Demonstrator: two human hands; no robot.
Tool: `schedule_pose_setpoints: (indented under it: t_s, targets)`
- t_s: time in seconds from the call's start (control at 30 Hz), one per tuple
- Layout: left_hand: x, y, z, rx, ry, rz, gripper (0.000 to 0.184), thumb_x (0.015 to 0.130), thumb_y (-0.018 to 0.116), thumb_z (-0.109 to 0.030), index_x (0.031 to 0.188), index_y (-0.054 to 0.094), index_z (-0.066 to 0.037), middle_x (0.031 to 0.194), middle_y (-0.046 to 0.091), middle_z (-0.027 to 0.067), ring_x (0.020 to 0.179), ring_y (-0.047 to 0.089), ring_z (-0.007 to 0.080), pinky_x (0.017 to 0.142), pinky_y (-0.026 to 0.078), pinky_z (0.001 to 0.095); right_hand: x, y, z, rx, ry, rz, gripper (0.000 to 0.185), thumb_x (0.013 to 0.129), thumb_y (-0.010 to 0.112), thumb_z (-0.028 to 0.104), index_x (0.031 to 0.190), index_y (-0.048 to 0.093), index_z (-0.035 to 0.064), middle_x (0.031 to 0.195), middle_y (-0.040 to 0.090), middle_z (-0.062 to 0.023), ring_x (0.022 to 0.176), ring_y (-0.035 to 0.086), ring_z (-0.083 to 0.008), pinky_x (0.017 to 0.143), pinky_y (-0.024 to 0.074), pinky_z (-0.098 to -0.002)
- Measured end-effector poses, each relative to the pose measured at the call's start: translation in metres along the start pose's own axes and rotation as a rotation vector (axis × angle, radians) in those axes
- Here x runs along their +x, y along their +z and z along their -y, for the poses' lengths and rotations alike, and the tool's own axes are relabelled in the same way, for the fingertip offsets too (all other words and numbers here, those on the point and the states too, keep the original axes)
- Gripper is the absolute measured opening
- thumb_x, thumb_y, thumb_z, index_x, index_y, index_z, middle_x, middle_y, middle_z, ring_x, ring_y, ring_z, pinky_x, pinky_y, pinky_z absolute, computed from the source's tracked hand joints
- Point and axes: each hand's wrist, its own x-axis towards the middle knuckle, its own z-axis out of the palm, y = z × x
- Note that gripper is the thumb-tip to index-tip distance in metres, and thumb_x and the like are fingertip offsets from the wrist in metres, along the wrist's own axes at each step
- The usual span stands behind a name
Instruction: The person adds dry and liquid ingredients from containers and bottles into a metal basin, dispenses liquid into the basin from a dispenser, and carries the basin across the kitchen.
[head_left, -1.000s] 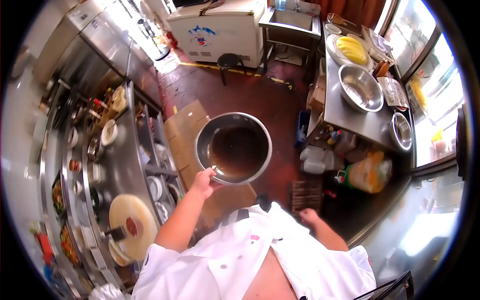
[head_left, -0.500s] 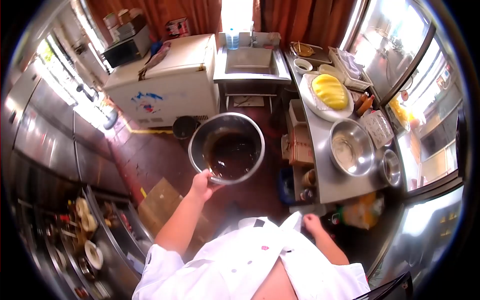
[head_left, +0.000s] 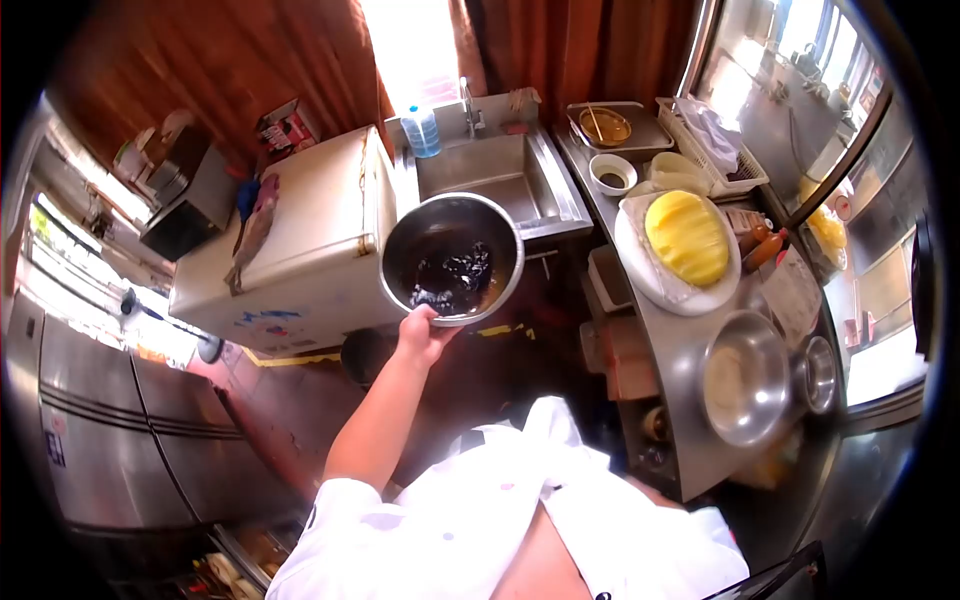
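My left hand (head_left: pixel 425 338) grips the near rim of a round metal bowl (head_left: pixel 450 218), holding it out in front of me before the sink. Dark brown liquid (head_left: pixel 468 268) lies in the bowl, with bright reflections rippling over its surface. Just beyond the bowl is the stainless steel sink (head_left: pixel 482 170) with its tap (head_left: pixel 470 108). My right hand is out of sight; only a bit of that arm shows beside my white jacket.
Left of the sink stands a white chest freezer (head_left: pixel 315 190). A blue-tinted water bottle (head_left: pixel 421 132) is at the sink's back corner. On the right, a steel counter (head_left: pixel 665 400) carries a yellow mound (head_left: pixel 687 238) on a white plate, a large steel bowl (head_left: pixel 745 375) and sauce bottles (head_left: pixel 765 247).
I have come nearer the sink and freezer, bowl still in my left hand. The liquid's surface is more broken and rippled. My right hand has gone out of view.
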Motion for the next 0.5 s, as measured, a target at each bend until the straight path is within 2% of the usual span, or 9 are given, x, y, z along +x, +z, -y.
schedule_pose_setpoints:
  t_s: [0.07, 0.1, 0.13, 0.17, 0.2, 0.23, 0.27, 0.4, 0.5]
  targets:
    - [0.045, 0.015, -0.027, 0.058, -0.093, 0.039, 0.043, 0.085, 0.042, -0.008, 0.125, 0.049, 0.008, 0.129, 0.058, 0.0230, 0.122, 0.058, 0.0398, 0.107, 0.048, 0.0555, 0.049, -0.065, 0.085, -0.291, -0.202, -0.022, 0.015, 0.087, 0.068, 0.018, 0.082, 0.075, 0.0054, 0.083, 0.071, -0.0097, 0.073, 0.067, -0.0220, 0.068, 0.0548, -0.0370]
    - [0.058, 0.011, -0.041, 0.086, -0.084, 0.032, 0.044, 0.086, 0.042, -0.008, 0.125, 0.049, 0.011, 0.129, 0.058, 0.0252, 0.121, 0.058, 0.0413, 0.106, 0.049, 0.0565, 0.054, -0.116, 0.147, 0.122, -0.077, -0.128, 0.020, 0.088, 0.065, 0.018, 0.072, 0.072, 0.0086, 0.079, 0.070, -0.0072, 0.065, 0.064, -0.0194, 0.060, 0.0536, -0.0364]
    - [0.065, 0.011, -0.058, 0.112, -0.075, 0.026, 0.044, 0.087, 0.041, -0.008, 0.125, 0.050, 0.013, 0.128, 0.058, 0.0275, 0.120, 0.059, 0.0427, 0.105, 0.050, 0.0575, 0.066, -0.157, 0.195, 0.403, -0.191, -0.155, 0.018, 0.092, 0.061, 0.016, 0.078, 0.070, 0.0094, 0.076, 0.068, -0.0073, 0.062, 0.062, -0.0164, 0.055, 0.0511, -0.0325]
    - [0.075, 0.014, -0.076, 0.141, -0.067, 0.023, 0.045, 0.087, 0.041, -0.008, 0.124, 0.050, 0.015, 0.128, 0.058, 0.0297, 0.120, 0.059, 0.0441, 0.104, 0.051, 0.0585, 0.052, -0.203, 0.263, 0.649, -0.179, -0.230, 0.014, 0.097, 0.058, 0.016, 0.093, 0.068, 0.0072, 0.079, 0.068, -0.0066, 0.063, 0.061, -0.0130, 0.053, 0.0483, -0.0291]
    - [0.089, 0.020, -0.091, 0.152, -0.038, 0.006, 0.046, 0.088, 0.039, -0.009, 0.127, 0.049, 0.015, 0.129, 0.059, 0.0299, 0.120, 0.060, 0.0432, 0.105, 0.050, 0.0573, 0.048, -0.236, 0.318, 0.809, -0.211, -0.356, 0.016, 0.099, 0.056, 0.016, 0.097, 0.068, 0.0055, 0.080, 0.068, -0.0041, 0.063, 0.061, -0.0123, 0.054, 0.0485, -0.0282]
    - [0.108, 0.025, -0.102, 0.140, -0.041, 0.008, 0.047, 0.087, 0.040, -0.008, 0.128, 0.049, 0.011, 0.129, 0.058, 0.0267, 0.121, 0.059, 0.0406, 0.104, 0.051, 0.0557, 0.065, -0.265, 0.346, 0.782, -0.308, -0.338, 0.019, 0.103, 0.058, 0.021, 0.112, 0.064, 0.0063, 0.090, 0.068, -0.0049, 0.068, 0.062, -0.0110, 0.056, 0.0495, -0.0258]
    - [0.131, 0.031, -0.112, 0.129, -0.046, 0.012, 0.047, 0.085, 0.041, -0.008, 0.130, 0.049, 0.008, 0.130, 0.058, 0.0236, 0.121, 0.059, 0.0381, 0.104, 0.051, 0.0540, 0.072, -0.290, 0.376, 0.769, -0.390, -0.328, 0.021, 0.103, 0.058, 0.022, 0.116, 0.063, 0.0060, 0.092, 0.069, -0.0052, 0.069, 0.062, -0.0109, 0.058, 0.0507, -0.0255]
    - [0.222, 0.047, -0.119, 0.231, -0.074, -0.044, 0.044, 0.084, 0.045, -0.006, 0.125, 0.053, 0.005, 0.130, 0.057, 0.0228, 0.117, 0.059, 0.0356, 0.099, 0.054, 0.0558, 0.061, -0.341, 0.452, 0.627, -0.450, -0.387, 0.030, 0.097, 0.063, 0.020, 0.119, 0.065, 0.0005, 0.096, 0.072, -0.0075, 0.076, 0.066, -0.0142, 0.073, 0.0546, -0.0295]
    - [0.261, 0.040, -0.147, 0.304, -0.175, 0.013, 0.038, 0.083, 0.047, -0.006, 0.118, 0.054, 0.007, 0.121, 0.059, 0.0231, 0.109, 0.062, 0.0373, 0.093, 0.056, 0.0573, 0.071, -0.337, 0.464, 0.614, -0.340, -0.444, 0.028, 0.097, 0.063, 0.020, 0.117, 0.065, 0.0001, 0.096, 0.072, -0.0078, 0.076, 0.066, -0.0143, 0.073, 0.0548, -0.0297]
